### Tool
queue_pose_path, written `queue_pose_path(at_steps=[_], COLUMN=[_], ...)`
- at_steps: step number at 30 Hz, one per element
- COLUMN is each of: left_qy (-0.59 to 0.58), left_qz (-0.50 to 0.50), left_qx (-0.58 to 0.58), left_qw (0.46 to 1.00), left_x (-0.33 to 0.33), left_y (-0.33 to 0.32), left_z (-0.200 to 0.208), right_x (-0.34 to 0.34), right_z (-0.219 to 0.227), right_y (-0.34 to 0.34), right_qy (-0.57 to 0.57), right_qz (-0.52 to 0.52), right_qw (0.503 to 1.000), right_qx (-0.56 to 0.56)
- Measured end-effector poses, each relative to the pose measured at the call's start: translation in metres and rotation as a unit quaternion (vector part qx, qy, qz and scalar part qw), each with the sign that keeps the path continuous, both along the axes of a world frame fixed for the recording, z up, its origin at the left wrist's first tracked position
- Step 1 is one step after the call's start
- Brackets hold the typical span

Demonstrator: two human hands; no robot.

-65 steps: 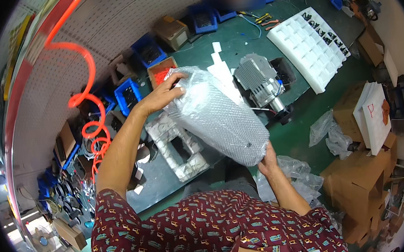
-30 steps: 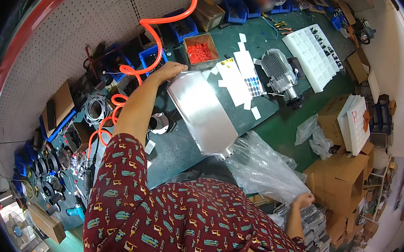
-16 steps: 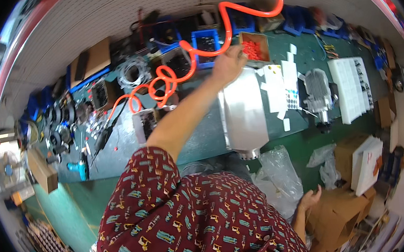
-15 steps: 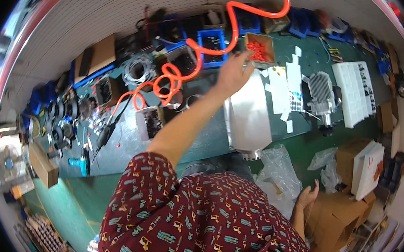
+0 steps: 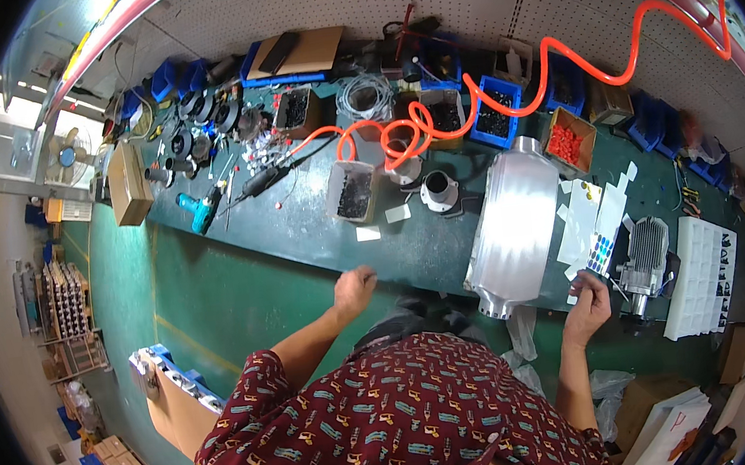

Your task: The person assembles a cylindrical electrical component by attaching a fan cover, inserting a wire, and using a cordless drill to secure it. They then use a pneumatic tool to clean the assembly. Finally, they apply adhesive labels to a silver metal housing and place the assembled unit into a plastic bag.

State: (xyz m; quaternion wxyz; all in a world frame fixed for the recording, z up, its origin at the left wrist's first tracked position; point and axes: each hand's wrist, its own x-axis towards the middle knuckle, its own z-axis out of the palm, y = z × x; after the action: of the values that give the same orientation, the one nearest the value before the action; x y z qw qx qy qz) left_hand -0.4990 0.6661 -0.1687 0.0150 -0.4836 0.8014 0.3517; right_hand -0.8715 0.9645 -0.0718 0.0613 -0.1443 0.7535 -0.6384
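Lying on the dark-green table (image 5: pixel 286 232), a shiny silver metal canister (image 5: pixel 517 222) sits left of the right hand (image 5: pixel 587 305), grip unclear; the left hand (image 5: pixel 355 292) keeps its grip curled together.

One silver metal canister (image 5: pixel 517 222), one finned motor (image 5: pixel 647 248), one cordless drill (image 5: pixel 199 212), one orange hose (image 5: pixel 636 37), one white tray (image 5: pixel 700 271).

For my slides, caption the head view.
Shiny metal canister lies on a green workbench, left hand and right hand clear of it, grey motor to its right.
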Motion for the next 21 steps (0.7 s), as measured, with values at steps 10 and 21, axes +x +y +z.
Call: queue_pose_path(at_steps=[10, 21], left_qy=[-0.105, -0.057], left_qz=[0.123, -0.004], left_qx=[-0.038, -0.04], left_qw=[0.986, 0.998], left_x=[-0.044, -0.037], left_y=[-0.044, -0.072], left_z=[-0.037, -0.061], right_x=[0.011, 0.087], right_z=[0.042, 0.068], right_y=[-0.028, -0.072], right_qy=[0.015, -0.035], right_qz=[0.092, -0.041], right_qw=[0.995, 0.998], right_qx=[0.015, 0.014])
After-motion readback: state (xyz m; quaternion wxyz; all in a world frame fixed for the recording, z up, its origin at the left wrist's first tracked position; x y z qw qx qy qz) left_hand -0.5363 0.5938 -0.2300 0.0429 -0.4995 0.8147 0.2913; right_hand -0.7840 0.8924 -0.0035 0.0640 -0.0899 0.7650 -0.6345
